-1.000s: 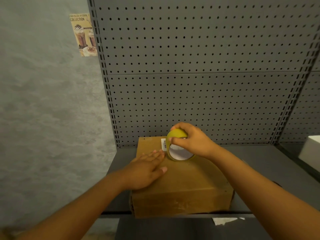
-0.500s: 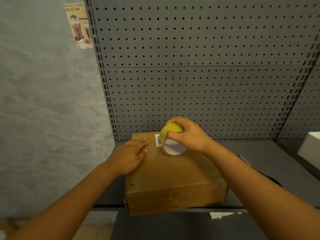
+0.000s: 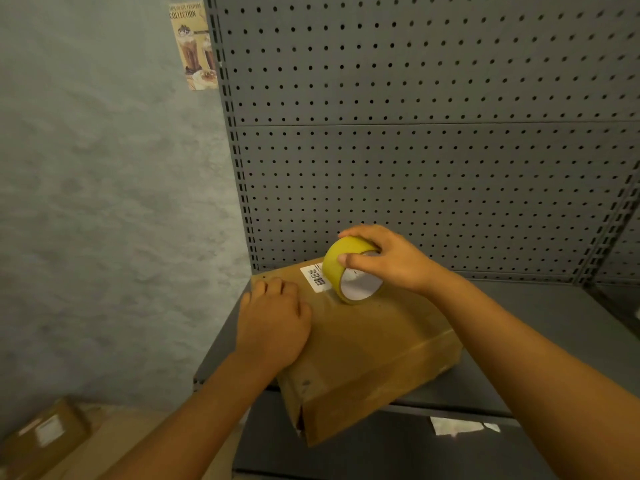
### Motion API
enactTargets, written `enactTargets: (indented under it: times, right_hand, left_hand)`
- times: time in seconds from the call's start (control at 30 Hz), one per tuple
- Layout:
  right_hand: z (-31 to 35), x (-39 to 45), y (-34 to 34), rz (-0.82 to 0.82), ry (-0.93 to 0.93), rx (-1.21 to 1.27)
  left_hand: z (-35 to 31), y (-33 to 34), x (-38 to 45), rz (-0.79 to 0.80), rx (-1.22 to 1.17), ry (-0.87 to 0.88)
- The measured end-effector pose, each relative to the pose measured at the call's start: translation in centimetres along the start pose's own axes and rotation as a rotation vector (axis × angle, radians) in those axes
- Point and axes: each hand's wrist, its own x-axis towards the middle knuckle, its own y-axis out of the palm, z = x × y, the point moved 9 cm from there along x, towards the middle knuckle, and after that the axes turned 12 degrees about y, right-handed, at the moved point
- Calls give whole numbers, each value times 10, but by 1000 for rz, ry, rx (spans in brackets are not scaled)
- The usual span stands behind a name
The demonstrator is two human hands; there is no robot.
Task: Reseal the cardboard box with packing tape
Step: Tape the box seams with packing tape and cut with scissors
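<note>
A brown cardboard box [image 3: 374,355] lies on a grey metal shelf [image 3: 540,344], turned at an angle, its near corner hanging over the shelf's front edge. A white barcode label [image 3: 314,278] sits near its far edge. My right hand [image 3: 391,261] grips a yellow roll of packing tape [image 3: 341,263], standing on edge on the box top beside the label. A glossy strip of tape runs along the top and down the front face. My left hand [image 3: 273,323] rests on the box's far left corner, its fingers bent over the edge.
A grey pegboard back panel [image 3: 433,150] rises behind the shelf. A drinks poster [image 3: 194,46] hangs on the grey wall at left. Another cardboard box [image 3: 45,434] lies on the floor at lower left. A white paper scrap [image 3: 457,426] sticks to the shelf's front.
My left hand slid from the middle of the box top to its far left corner. The box has turned, so its near corner now points toward me. The roll stayed near the label.
</note>
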Motion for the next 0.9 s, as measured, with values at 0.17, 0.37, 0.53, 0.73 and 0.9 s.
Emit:
enactTargets:
  times: [0.17,0.37,0.53,0.73,0.9]
  right_hand:
    - [-12,-9,3,73,50,50]
    - [-11,-9,1,1,71,52]
    - [-7,-6,2,-43,75,81]
    - [-12,-3,-7,-110,101,91]
    - [-22,5,-10,-99,134,130]
  left_hand:
    - [4,6,-6,338,-541,268]
    - [-7,4,-26,515,-413,465]
    - [-3,8,-30,473,-357,505]
    - [-19,-1,-27,199,-137,447]
    - [-40,0,-22,110,-61,429]
